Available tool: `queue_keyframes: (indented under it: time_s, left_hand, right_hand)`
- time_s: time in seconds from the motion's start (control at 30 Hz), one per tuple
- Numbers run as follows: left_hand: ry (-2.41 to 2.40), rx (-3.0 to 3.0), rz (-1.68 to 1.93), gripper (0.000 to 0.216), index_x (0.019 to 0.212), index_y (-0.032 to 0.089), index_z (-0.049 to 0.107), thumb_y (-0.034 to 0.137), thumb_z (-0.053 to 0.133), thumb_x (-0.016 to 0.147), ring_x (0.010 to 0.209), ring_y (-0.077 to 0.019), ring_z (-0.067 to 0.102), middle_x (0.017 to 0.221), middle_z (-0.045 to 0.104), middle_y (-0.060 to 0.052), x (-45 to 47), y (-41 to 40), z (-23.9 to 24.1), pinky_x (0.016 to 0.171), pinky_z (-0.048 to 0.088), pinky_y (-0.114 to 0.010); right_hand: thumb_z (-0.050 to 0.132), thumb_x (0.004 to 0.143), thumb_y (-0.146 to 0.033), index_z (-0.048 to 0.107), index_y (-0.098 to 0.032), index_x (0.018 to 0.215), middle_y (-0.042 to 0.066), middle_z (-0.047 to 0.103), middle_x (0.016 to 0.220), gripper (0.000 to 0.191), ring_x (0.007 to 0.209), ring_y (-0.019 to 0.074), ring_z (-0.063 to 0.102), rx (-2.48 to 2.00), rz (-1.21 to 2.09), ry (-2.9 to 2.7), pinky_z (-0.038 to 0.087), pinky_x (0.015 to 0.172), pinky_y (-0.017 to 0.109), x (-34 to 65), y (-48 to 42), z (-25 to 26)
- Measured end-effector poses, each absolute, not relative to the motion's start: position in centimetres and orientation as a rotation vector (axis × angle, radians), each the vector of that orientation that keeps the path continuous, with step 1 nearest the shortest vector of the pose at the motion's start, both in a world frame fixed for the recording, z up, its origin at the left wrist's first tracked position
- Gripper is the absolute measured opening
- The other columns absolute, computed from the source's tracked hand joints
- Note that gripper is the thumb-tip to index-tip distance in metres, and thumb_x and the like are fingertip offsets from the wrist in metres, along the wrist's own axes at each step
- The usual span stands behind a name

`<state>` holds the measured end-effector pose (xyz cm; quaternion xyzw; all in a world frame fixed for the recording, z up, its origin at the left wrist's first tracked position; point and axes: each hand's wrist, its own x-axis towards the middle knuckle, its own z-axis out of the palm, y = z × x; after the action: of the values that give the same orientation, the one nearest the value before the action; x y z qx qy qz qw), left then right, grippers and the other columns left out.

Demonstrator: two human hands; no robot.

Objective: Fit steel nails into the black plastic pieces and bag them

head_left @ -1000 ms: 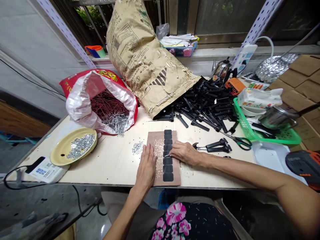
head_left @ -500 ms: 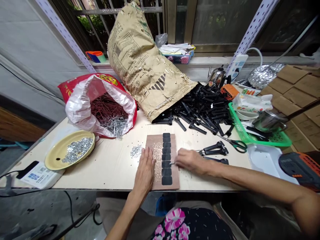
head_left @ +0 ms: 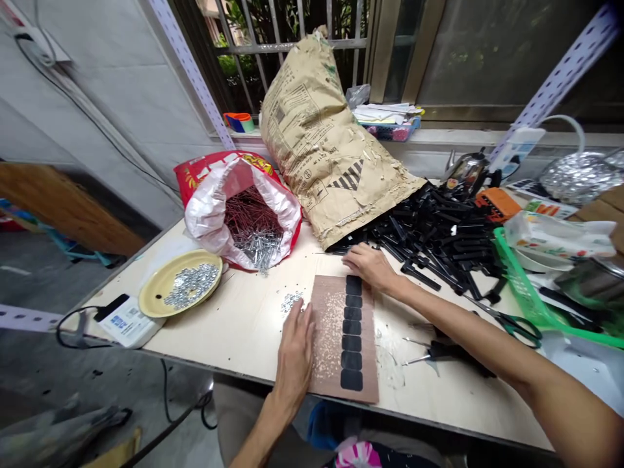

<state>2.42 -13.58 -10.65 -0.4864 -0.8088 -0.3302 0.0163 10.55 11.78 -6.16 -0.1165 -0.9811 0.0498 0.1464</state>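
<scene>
The left hand (head_left: 295, 348) lies flat, grip wide, on the left edge of the brown board (head_left: 331, 325) at the desk's (head_left: 234, 325) near side. The right hand (head_left: 370, 266) rests just past the board's far end, beside the black plastic parts (head_left: 439, 234); whether its grip holds anything cannot be told.

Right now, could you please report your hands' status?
Left hand flat on brown rectangular board. Right hand at pile of black plastic parts, grip unclear. Torn brown paper sack just behind.
</scene>
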Motion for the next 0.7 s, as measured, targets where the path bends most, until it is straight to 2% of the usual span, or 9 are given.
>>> queue_keyframes:
  time_s: [0.1, 0.2, 0.4, 0.5, 0.7]
  left_hand:
    - [-2.506, -1.239, -0.95, 0.035, 0.118, 0.014, 0.059, 0.028, 0.04, 0.092, 0.106, -0.0258, 0.052, 0.111, 0.058, -0.014, -0.3, -14.9, -9.6, 0.09, 0.046, -0.043]
    - [-2.56, -1.173, -0.804, 0.033, 0.11, 0.013, 0.064, 0.029, 0.042, 0.091, 0.09, -0.0248, 0.052, 0.095, 0.06, -0.012, -3.7, -15.7, -9.6, 0.081, 0.048, -0.04]
    - [-2.654, -1.272, -0.576, 0.031, 0.109, 0.017, 0.064, 0.028, 0.042, 0.091, 0.088, -0.023, 0.052, 0.093, 0.058, -0.01, -7.6, -13.7, -10.6, 0.07, 0.045, -0.033]
    - [-2.671, -1.345, -0.508, 0.026, 0.099, 0.018, 0.066, 0.028, 0.043, 0.09, 0.087, -0.0223, 0.053, 0.089, 0.057, -0.008, -8.1, -12.6, -10.6, 0.065, 0.044, -0.03]
    - [-2.6, -1.411, -0.639, 0.025, 0.087, 0.016, 0.064, 0.025, 0.041, 0.09, 0.085, -0.0223, 0.053, 0.084, 0.058, -0.008, -8.4, -12.5, -10.9, 0.074, 0.043, -0.033]
  right_hand:
    - [0.035, 0.096, -0.021, 0.062, -0.018, 0.101, 0.009, 0.06, 0.102, 0.028, 0.094, 0.0203, 0.047, -0.351, -0.102, -2.964, 0.038, 0.067, 0.027, 5.0, 12.4, -7.4]
    - [0.035, 0.094, -0.016, 0.061, -0.016, 0.101, 0.012, 0.057, 0.106, 0.027, 0.094, 0.0224, 0.046, -0.324, -0.153, -3.023, 0.037, 0.063, 0.028, 3.1, 12.7, -8.4]
    - [0.036, 0.094, -0.017, 0.061, -0.016, 0.1, 0.013, 0.057, 0.106, 0.026, 0.096, 0.0241, 0.045, -0.195, -0.239, -3.048, 0.036, 0.064, 0.029, 4.0, 13.0, -9.4]
    - [0.038, 0.094, -0.019, 0.062, -0.017, 0.1, 0.013, 0.057, 0.105, 0.025, 0.098, 0.0243, 0.044, -0.168, -0.228, -3.047, 0.037, 0.067, 0.029, 4.3, 12.9, -9.5]
    - [0.04, 0.094, -0.024, 0.06, -0.019, 0.105, 0.011, 0.058, 0.105, 0.024, 0.1, 0.0229, 0.045, -0.342, -0.064, -3.005, 0.038, 0.073, 0.03, 3.9, 12.7, -9.3]
